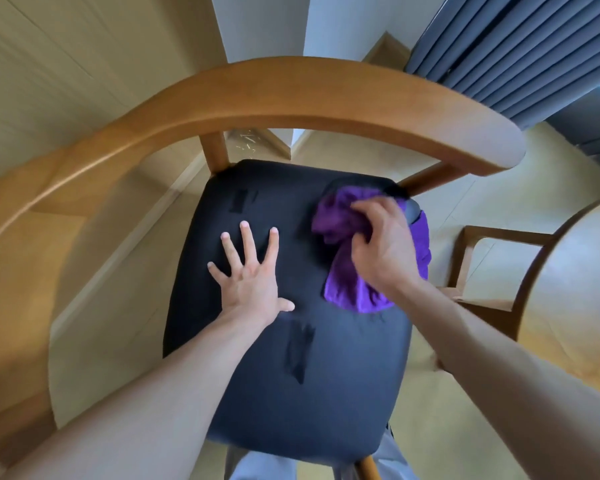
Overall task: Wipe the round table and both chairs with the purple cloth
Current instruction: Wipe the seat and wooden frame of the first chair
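So the right hand (381,244) is bunching up the purple cloth (347,268) in curled fingers and pressing it onto the far right corner of the chair (291,341) seat, while the left hand (248,275) is lying flat with fingers spread wide on the middle of the black cushion, holding nothing, just bracing

What could go wrong, I'm guessing: part of the cloth is hanging over the right edge of the seat, so a quick swipe could be dragging it off or snagging it on the armrest post right beside that corner. Also the cloth is wadded up, so it's probably only touching a small patch and skipping spots. The curved wooden backrest (291,88) isn't being touched at all, easy to forget

The seat is looking like smooth dark padding with a couple of darker streaky marks on it. Room-wise there's pale flooring, a grey curtain (520,46) at the top right, and the round table (575,289) is peeking in on the right edge with another wooden chair frame (482,268) sitting just beside it
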Motion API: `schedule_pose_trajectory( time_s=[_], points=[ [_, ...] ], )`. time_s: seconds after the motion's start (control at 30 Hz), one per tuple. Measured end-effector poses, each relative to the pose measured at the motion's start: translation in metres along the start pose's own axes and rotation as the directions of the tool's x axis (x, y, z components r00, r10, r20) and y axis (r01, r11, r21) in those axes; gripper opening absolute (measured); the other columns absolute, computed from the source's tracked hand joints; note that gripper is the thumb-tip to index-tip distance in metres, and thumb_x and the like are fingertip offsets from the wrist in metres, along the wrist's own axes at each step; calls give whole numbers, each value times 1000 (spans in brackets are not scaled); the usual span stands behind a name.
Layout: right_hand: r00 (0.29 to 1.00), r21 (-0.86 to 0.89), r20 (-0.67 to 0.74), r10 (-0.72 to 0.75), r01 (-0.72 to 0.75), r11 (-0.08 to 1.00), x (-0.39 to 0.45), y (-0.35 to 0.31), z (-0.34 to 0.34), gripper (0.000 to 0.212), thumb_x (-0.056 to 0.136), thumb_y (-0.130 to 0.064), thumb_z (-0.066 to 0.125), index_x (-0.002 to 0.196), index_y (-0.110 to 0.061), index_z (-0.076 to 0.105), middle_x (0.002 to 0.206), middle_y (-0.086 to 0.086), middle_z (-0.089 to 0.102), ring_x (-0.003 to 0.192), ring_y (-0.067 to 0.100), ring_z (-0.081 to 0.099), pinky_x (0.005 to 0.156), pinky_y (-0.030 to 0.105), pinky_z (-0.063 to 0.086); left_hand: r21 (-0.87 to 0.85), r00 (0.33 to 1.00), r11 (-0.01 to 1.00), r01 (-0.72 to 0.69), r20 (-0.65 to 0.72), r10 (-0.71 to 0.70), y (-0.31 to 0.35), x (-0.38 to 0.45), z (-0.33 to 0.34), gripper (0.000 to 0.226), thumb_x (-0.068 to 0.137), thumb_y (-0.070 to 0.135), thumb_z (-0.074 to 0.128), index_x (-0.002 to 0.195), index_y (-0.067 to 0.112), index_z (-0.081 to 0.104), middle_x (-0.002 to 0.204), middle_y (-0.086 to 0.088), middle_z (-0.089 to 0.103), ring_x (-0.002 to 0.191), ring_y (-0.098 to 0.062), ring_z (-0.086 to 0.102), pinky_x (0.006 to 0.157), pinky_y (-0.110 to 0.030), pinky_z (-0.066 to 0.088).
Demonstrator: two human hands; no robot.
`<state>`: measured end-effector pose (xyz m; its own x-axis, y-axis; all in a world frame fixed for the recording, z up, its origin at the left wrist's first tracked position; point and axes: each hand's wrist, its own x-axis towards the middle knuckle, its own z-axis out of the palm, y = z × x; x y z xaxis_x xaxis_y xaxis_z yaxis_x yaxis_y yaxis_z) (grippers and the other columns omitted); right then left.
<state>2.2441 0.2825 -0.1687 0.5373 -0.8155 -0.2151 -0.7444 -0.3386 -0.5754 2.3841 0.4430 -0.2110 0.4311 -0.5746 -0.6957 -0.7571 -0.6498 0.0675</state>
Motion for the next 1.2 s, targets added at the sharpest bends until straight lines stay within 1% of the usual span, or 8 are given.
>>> schedule_pose_trajectory(
  time_s=[0.17,0.27,0.4,0.6,0.7,0.8,0.97,1.2],
  points=[
    [931,-228,92,354,-326,917,56,-1,28,70,92,-45,51,157,-37,26,168,0,15,147,35,21,121,55,13,50,999,998,-26,24,25,2,0,-4,145,69,68,83,154,34,-30,160,-16,-38,151,-51,-21,115,-74,19],
    [924,-266,6,382,-367,891,63,-1,55,67,92,-49,45,155,-38,25,166,-2,19,147,39,18,118,57,15,135,994,986,-99,51,93,-13,6,-10,145,72,60,86,152,34,-32,160,-17,-36,152,-51,-13,112,-68,32],
    [980,-385,-57,192,-199,901,46,-5,64,65,87,-23,49,151,-25,39,145,-1,46,119,39,43,96,46,41,355,974,908,-224,39,224,-37,11,-21,142,73,64,82,154,33,-31,164,-19,-17,143,-43,16,90,-45,50],
    [928,-429,372,11,162,889,-39,10,43,64,85,-20,54,148,-23,47,127,0,53,98,33,48,88,45,49,336,983,924,-180,47,175,-26,9,-20,146,74,57,85,151,32,-37,163,-20,-21,149,-46,7,97,-48,49],
    [983,-209,181,-4,42,977,-44,14,31,45,78,-18,62,123,-21,67,110,-2,61,102,31,56,83,41,53,327,984,929,-171,14,176,-27,9,-16,148,74,56,85,149,31,-39,162,-20,-21,150,-47,7,99,-52,48],
    [977,15,-159,144,-143,990,-3,17,23,48,79,-21,61,127,-21,61,123,2,59,115,27,53,98,35,44,327,983,930,-166,-14,180,-29,10,-11,149,73,56,86,148,31,-40,162,-20,-21,150,-47,8,99,-54,48],
    [883,-163,-122,453,-468,869,57,12,33,49,84,-19,56,133,-18,51,140,7,45,123,40,40,99,46,42,346,982,924,-164,-31,186,-29,9,-8,148,72,57,86,151,30,-36,164,-20,-17,150,-47,11,98,-54,49],
    [959,-362,207,195,-110,926,-13,9,24,32,78,-15,59,111,-19,59,109,-1,54,103,31,51,71,37,44,332,986,931,-150,-16,164,-27,8,-11,147,75,54,85,150,31,-39,163,-20,-21,150,-46,6,100,-55,47]
  ],
)
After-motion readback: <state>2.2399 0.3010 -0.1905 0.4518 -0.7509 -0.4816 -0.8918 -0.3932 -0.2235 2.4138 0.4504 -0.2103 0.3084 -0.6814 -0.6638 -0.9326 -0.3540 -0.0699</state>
